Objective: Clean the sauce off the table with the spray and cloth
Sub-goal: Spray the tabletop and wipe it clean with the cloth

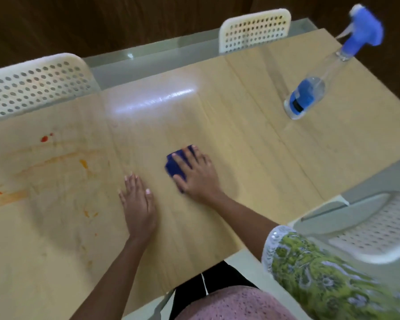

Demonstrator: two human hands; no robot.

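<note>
Right hand [195,172] lay flat, fingers spread, pressing the blue cloth [174,166] on the bench [252,146] | left hand [138,202] open, palm down, bracing, holding nothing | step: wiping, judged part done | orange sauce smears [62,158] lay well left of the cloth | next: carry the cloth left across them | spray bottle [321,84] stood far right, untouched

Bench [240,139]: 1. Chairs: 3 [37,86] [255,28] [374,227]. Spray bottle [310,93]: 1. Cloth [174,166]: 1. Hands: 2 [139,204] [198,174]. Sauce smears [44,138]: several, left side.
</note>
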